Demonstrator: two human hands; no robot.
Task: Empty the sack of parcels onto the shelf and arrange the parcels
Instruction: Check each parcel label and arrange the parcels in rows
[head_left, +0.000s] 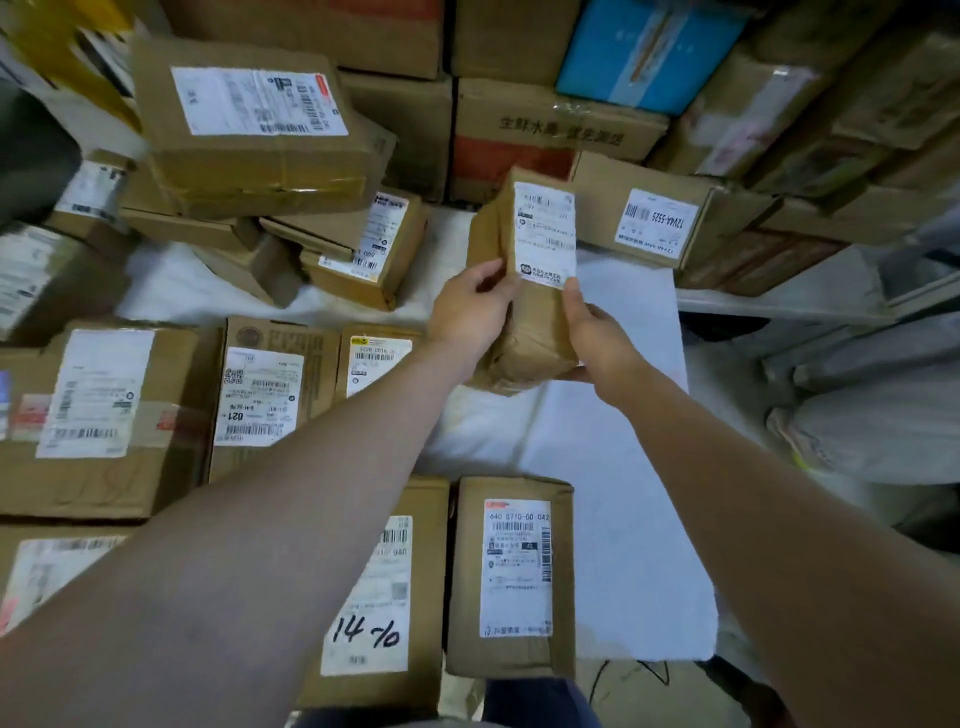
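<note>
Head view: left grip and right grip are clasping one parcel over the white shelf, boxes crowding around.

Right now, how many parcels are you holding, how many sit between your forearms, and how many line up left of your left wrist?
Held parcel: 1
Parcels between the forearms: 2
Parcels in the row left of the left wrist: 3
Total: 6

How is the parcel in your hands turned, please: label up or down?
Label up: the white label on the parcel faces the camera; left hand and right hand grip its sides.
</note>
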